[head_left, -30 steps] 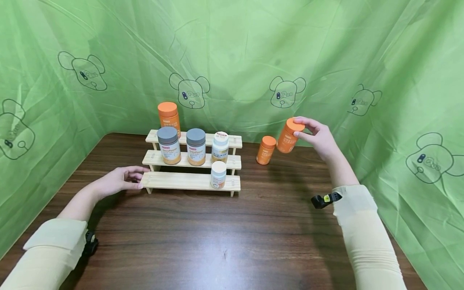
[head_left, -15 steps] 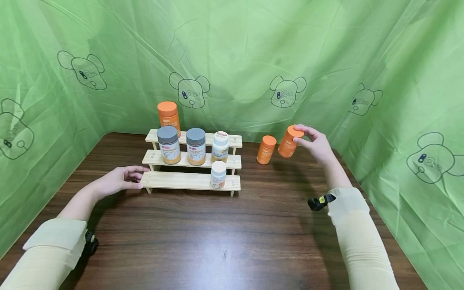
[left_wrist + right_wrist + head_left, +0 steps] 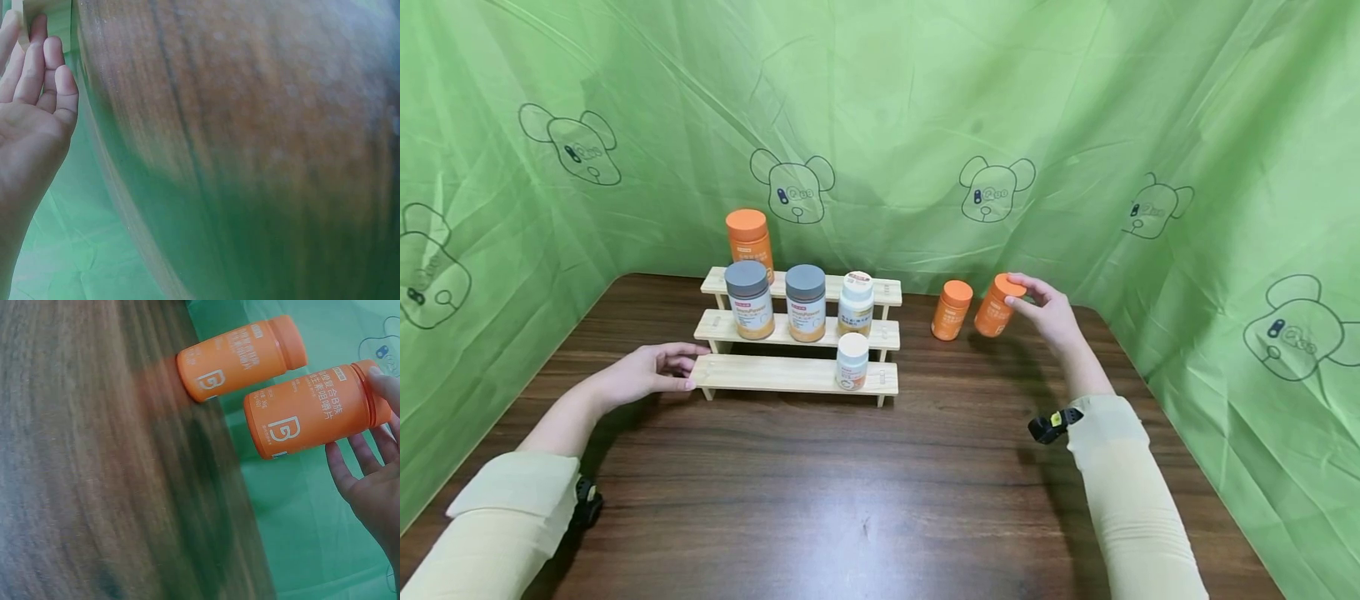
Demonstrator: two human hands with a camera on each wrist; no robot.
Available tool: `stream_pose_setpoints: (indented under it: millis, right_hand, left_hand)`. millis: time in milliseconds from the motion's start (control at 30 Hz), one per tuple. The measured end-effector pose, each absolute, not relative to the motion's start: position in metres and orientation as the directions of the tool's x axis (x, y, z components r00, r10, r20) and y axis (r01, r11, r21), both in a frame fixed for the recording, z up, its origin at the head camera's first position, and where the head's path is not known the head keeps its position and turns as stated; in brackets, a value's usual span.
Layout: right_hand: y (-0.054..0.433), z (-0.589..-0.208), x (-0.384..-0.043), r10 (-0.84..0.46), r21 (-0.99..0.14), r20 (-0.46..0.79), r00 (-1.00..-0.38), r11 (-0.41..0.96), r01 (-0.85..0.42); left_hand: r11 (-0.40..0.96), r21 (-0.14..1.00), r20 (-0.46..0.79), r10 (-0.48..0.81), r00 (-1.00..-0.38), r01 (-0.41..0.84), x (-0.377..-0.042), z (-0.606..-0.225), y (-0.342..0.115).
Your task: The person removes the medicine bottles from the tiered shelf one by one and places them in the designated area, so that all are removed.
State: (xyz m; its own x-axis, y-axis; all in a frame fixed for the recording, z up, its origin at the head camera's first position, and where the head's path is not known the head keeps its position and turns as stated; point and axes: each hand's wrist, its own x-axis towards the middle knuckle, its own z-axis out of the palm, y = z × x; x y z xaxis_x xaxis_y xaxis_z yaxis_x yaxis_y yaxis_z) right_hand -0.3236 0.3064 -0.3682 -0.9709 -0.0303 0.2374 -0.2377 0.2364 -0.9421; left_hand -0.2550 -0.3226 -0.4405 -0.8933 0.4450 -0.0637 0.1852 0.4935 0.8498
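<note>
In the head view my right hand point(image 3: 1049, 313) grips an orange pill bottle point(image 3: 995, 315) by its cap, thumb on the near side. The bottle leans slightly; whether its base touches the table cannot be told. Close on its left stands a similar orange bottle point(image 3: 951, 317), upright on the table. In the right wrist view the gripped bottle point(image 3: 306, 415) shows white lettering, with fingers round the cap end. My left hand point(image 3: 638, 372) holds the left end of a three-step wooden rack point(image 3: 767, 374), thumb in front. In the left wrist view its fingers point(image 3: 31, 78) meet the board's edge.
An orange bottle point(image 3: 749, 242) stands on the top step. Two grey-lidded jars, the left one point(image 3: 751, 308) and the right one point(image 3: 806, 310), share the middle step with a white bottle point(image 3: 855, 310). A small white bottle point(image 3: 852, 367) sits on the lowest step. Green cloth point(image 3: 887, 108) surrounds the table.
My right hand has lowered the orange bottle toward the table, beside the other orange bottle. My left hand stays at the rack's end, and the rack has not moved.
</note>
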Motion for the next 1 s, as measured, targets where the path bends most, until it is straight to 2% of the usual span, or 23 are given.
stream_pose_setpoints:
  millis: [200,367,567,700,800,1000]
  right_hand:
    - [0.311,-0.391,-0.337,-0.029,-0.936,0.247,-0.969,0.251,-0.246]
    - [0.306,-0.393,-0.335,-0.01,-0.935,0.239,-0.971,0.267,-0.232]
    - [0.295,-0.389,-0.326,0.026,-0.951,0.165,-0.986,0.268,-0.152]
    - [0.299,-0.405,-0.336,0.055,-0.958,0.135,-0.989,0.264,-0.116]
    - [0.304,-0.416,-0.345,0.06,-0.955,0.147,-0.987,0.269,-0.126]
    - [0.299,-0.407,-0.339,0.045,-0.951,0.167,-0.985,0.272,-0.148]
  left_hand:
    - [0.508,0.842,-0.065,0.433,-0.899,0.184,-0.254,-0.439,-0.323]
    - [0.505,0.843,-0.066,0.437,-0.897,0.184,-0.253,-0.439,-0.324]
    - [0.501,0.845,-0.066,0.44,-0.896,0.184,-0.254,-0.44,-0.324]
    - [0.492,0.851,-0.064,0.445,-0.893,0.185,-0.255,-0.44,-0.324]
    - [0.493,0.85,-0.064,0.447,-0.892,0.186,-0.255,-0.441,-0.323]
    - [0.498,0.847,-0.067,0.445,-0.893,0.185,-0.255,-0.441,-0.323]
